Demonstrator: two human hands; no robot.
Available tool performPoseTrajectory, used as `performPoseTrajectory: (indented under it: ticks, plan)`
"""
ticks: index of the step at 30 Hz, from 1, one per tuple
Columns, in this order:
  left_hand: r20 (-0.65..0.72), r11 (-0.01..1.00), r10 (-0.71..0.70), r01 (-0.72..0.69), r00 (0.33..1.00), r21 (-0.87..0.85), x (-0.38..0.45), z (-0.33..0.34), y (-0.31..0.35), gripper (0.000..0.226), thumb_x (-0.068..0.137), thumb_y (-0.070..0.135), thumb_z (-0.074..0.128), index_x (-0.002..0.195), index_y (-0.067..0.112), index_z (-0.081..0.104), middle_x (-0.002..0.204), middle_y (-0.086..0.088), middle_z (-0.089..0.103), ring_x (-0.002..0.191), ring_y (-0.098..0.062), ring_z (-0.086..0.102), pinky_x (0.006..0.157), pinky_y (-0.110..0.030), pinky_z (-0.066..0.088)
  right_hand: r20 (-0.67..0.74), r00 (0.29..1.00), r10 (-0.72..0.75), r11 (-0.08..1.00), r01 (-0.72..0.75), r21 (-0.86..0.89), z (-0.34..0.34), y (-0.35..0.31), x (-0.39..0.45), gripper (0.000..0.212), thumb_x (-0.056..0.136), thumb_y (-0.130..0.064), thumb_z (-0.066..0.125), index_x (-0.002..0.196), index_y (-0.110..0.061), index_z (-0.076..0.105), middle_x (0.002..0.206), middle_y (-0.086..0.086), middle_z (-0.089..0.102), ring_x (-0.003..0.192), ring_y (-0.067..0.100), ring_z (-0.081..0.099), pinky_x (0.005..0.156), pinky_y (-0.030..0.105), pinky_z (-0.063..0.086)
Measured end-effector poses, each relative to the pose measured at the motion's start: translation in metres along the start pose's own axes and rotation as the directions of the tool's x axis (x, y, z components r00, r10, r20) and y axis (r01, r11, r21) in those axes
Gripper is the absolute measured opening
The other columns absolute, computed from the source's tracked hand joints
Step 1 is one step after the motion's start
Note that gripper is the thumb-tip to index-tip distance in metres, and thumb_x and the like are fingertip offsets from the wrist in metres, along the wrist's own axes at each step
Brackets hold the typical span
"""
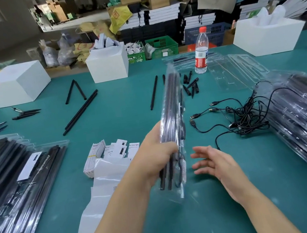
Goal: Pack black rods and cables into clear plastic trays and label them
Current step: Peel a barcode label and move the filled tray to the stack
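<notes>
The left hand grips a filled clear tray near its lower end, fingers curled round the edge, and holds it up on its side above the green tabletop. Black rods and a dark cable show through the plastic, and a small label sits near the bottom corner, though its print is too blurred to read. The right hand hovers just beside the tray with fingers spread, holding nothing.

This looks like a finished pack on its way to a pile. Packed trays lie stacked at the left edge, and a taller heap of packs sits at the right. Which pile it goes to, I cannot tell.

To do this well, the free hand should come under the far end before the tray travels, because a long, thin pack held at one end will sag and could pop open. Lay it flat and square on the stack, label up, so nothing slides off.

For the next round, everything is close by: loose rods ahead, a tangle of cables to the right, empty trays beyond them, and label sheets near the left forearm. A water bottle stands near the empty trays, so reach round it.
</notes>
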State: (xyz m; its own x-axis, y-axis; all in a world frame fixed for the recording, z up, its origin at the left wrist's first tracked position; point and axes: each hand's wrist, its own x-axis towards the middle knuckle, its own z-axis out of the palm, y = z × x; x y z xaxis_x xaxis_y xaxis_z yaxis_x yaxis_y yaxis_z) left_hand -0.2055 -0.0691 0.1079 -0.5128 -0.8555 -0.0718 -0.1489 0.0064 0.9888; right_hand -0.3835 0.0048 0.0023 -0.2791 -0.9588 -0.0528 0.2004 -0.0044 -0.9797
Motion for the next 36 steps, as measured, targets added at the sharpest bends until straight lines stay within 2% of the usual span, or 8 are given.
performPoseTrajectory:
  ticks: [2,4,7,10,14,19,23,36]
  plan:
    - [0.017,0.949,0.128,-0.127,0.992,0.288,-0.006,0.006,0.012,0.075,0.075,-0.001,0.045,0.138,0.038,0.047,0.111,-0.003,0.065,0.082,-0.015,0.058,0.073,-0.028,0.047,-0.015,1.0,-0.019,1.0,0.019,-0.022,0.0,0.003,0.0,0.035,0.101,-0.042,0.049,0.112,-0.018,0.072,0.107,0.006,0.073,0.091,0.027,0.07,0.078,0.031,0.058]
    - [0.0,0.807,0.219,-0.181,0.976,0.561,-0.01,0.009,0.018,0.086,0.081,-0.003,0.043,0.155,0.037,0.022,0.145,0.005,0.049,0.116,-0.008,0.054,0.092,-0.019,0.043,-0.027,0.995,-0.092,0.964,0.082,-0.252,0.0,0.009,0.0,0.029,0.096,-0.043,0.055,0.11,-0.024,0.072,0.104,-0.006,0.074,0.094,0.015,0.069,0.082,0.023,0.055]
    - [-0.031,0.483,0.317,-0.134,0.948,0.866,-0.013,-0.005,0.015,0.096,0.082,-0.009,0.048,0.159,0.024,0.002,0.165,-0.001,0.012,0.151,-0.02,0.015,0.121,-0.037,0.02,0.053,0.966,-0.252,0.689,0.218,-0.691,-0.004,0.018,0.001,0.016,0.095,-0.032,0.064,0.109,-0.031,0.07,0.104,-0.025,0.067,0.107,-0.002,0.058,0.092,0.012,0.042]
    - [-0.111,0.144,0.313,0.069,0.943,0.987,-0.019,-0.045,-0.001,0.104,0.082,-0.006,0.058,0.157,0.017,-0.011,0.165,-0.009,0.001,0.153,-0.03,0.003,0.123,-0.05,0.014,0.119,0.948,-0.294,0.5,0.259,-0.826,-0.008,0.019,0.004,0.022,0.093,-0.028,0.065,0.114,-0.024,0.07,0.112,-0.018,0.063,0.116,0.001,0.048,0.1,0.015,0.031]
    - [-0.266,-0.057,0.286,0.294,0.921,0.954,-0.042,-0.122,-0.038,0.102,0.083,-0.002,0.061,0.156,0.01,-0.01,0.165,-0.014,0.004,0.153,-0.035,0.005,0.12,-0.059,0.019,0.129,0.95,-0.285,0.444,0.25,-0.861,-0.008,0.023,0.004,0.022,0.094,-0.028,0.064,0.114,-0.022,0.071,0.112,-0.015,0.063,0.118,0.006,0.047,0.104,0.025,0.034]
    - [-0.529,-0.102,0.134,0.542,0.838,0.834,-0.082,-0.204,-0.076,0.084,0.088,0.003,0.048,0.157,0.005,-0.002,0.165,-0.011,0.009,0.152,-0.033,0.01,0.116,-0.058,0.027,0.142,0.95,-0.279,0.354,0.239,-0.904,-0.006,0.027,0.006,0.018,0.094,-0.032,0.063,0.109,-0.027,0.071,0.109,-0.02,0.059,0.117,0.007,0.045,0.097,0.026,0.036]
    - [-0.638,-0.055,-0.004,0.637,0.77,0.769,-0.103,-0.236,-0.097,0.077,0.093,0.006,0.043,0.157,0.004,0.0,0.164,-0.011,0.012,0.151,-0.034,0.014,0.113,-0.059,0.031,0.149,0.943,-0.296,0.311,0.243,-0.919,-0.004,0.031,0.007,0.017,0.092,-0.032,0.065,0.107,-0.027,0.071,0.107,-0.021,0.056,0.112,0.005,0.042,0.094,0.03,0.039]
    - [-0.638,0.053,-0.041,0.64,0.769,0.767,-0.119,-0.252,-0.122,0.071,0.101,0.024,0.041,0.157,0.008,0.002,0.164,-0.007,0.014,0.15,-0.027,0.015,0.117,-0.051,0.027,0.16,0.945,-0.284,0.283,0.242,-0.928,-0.005,0.032,0.005,0.018,0.093,-0.033,0.062,0.111,-0.031,0.066,0.111,-0.026,0.054,0.11,-0.002,0.038,0.09,0.024,0.035]
